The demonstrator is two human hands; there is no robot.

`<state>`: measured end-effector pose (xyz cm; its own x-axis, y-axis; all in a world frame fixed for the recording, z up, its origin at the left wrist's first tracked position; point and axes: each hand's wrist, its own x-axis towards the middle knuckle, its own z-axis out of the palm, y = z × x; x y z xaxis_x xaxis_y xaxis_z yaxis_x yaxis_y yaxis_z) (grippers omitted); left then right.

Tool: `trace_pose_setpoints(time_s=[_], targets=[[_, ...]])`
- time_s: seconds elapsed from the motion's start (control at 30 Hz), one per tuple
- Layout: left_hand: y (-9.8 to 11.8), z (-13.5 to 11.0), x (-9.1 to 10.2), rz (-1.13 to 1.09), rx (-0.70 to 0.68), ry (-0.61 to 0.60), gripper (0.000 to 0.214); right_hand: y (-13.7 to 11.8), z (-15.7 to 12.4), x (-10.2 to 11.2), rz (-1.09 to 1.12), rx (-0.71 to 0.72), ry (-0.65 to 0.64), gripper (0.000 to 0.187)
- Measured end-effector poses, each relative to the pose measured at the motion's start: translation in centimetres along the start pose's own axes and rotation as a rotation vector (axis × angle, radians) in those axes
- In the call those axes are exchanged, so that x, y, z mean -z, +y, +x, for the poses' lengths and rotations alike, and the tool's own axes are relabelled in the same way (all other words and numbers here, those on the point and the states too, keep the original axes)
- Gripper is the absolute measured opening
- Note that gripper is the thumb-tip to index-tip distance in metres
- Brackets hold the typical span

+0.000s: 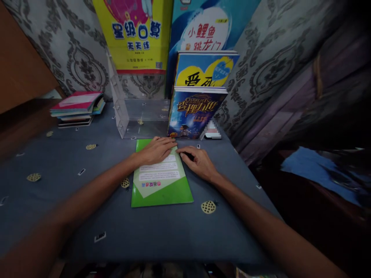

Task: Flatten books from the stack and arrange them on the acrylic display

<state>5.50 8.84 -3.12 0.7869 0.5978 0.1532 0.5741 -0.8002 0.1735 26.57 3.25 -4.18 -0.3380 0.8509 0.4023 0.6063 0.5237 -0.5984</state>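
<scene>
You are pressing your left hand [156, 150], fingers flat and spread, on the top of the green booklet [160, 181] lying on the desk [58, 185], while your right hand [198, 162], loosely curled, is touching its upper right edge.

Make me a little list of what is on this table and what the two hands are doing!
Left hand: flat on the far end of the green book
Right hand: at that book's far right corner, grip unclear
Green book: lying flat on the table
Behind it: clear stand with two books upright
Far left: stack of books
</scene>
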Motion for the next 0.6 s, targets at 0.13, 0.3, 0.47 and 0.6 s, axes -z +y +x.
trace_pose_setpoints(time_s=[0.13, 0.3, 0.47, 0.6], targets=[[-0.17, -0.39, -0.07, -0.036, -0.074, 0.035, 0.035, -0.21, -0.24, 0.03, 0.022, -0.013, 0.029, 0.029], [-0.07, -0.57, 0.33, -0.063, -0.117, 0.028, 0.034, -0.23, -0.30, 0.00, 0.014, -0.020, 0.017, 0.029], [0.31, -0.64, 0.36, -0.057, -0.089, 0.013, 0.034, -0.24, -0.27, 0.07, 0.009, -0.018, 0.007, 0.029], [0.44, -0.69, 0.08, -0.062, -0.075, 0.018, 0.033, -0.28, -0.31, 0.03, 0.000, -0.021, 0.002, 0.029]])
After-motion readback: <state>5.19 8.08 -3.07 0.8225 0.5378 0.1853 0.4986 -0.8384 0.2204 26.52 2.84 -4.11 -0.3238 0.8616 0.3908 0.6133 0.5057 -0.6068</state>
